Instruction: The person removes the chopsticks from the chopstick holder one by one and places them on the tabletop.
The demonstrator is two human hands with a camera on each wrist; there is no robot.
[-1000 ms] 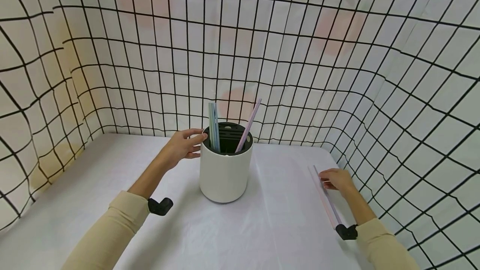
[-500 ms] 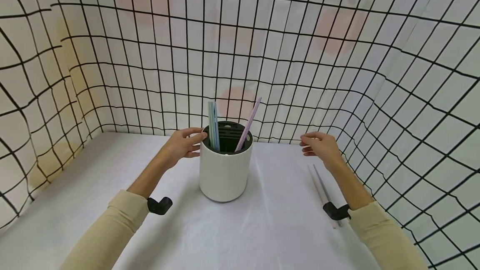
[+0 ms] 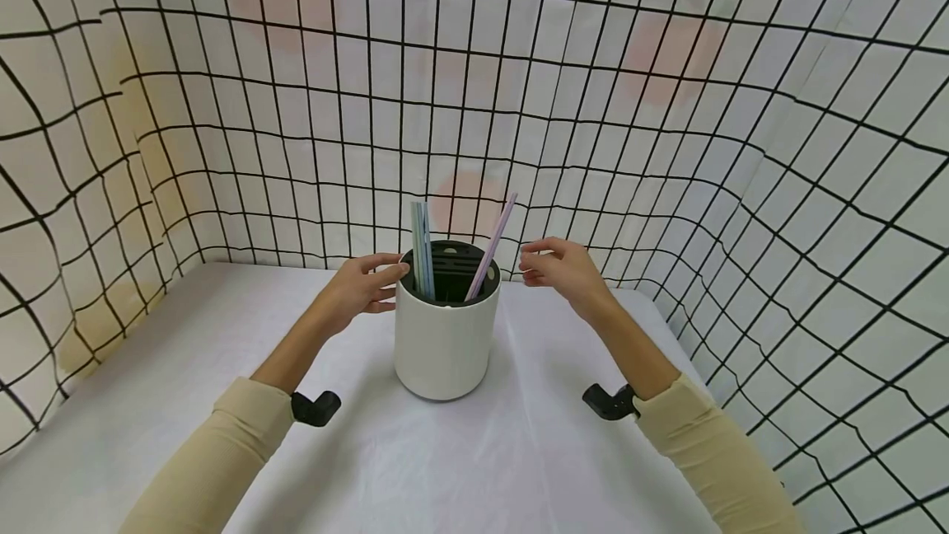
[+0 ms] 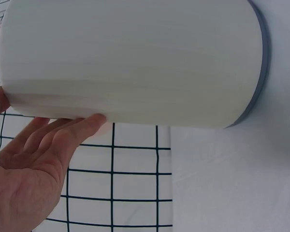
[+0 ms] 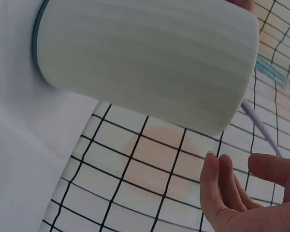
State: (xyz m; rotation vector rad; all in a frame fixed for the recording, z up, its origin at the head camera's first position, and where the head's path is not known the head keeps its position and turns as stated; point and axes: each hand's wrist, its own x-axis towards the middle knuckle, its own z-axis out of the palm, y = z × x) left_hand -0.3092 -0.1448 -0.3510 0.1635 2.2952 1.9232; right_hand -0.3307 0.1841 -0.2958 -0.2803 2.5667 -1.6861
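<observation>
Left hand [image 3: 361, 290] steadies the holder [image 3: 445, 336] with relaxed fingers, while the empty right hand [image 3: 561, 267] nears the pink stick [image 3: 491, 247].

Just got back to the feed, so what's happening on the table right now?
A person works at a white cylindrical holder standing on a white-covered table. The left hand rests against the holder's rim, steadying it. The right hand is empty, fingers loosely open, near the pink stick leaning in the holder. Two pale blue sticks stand upright beside it.
</observation>
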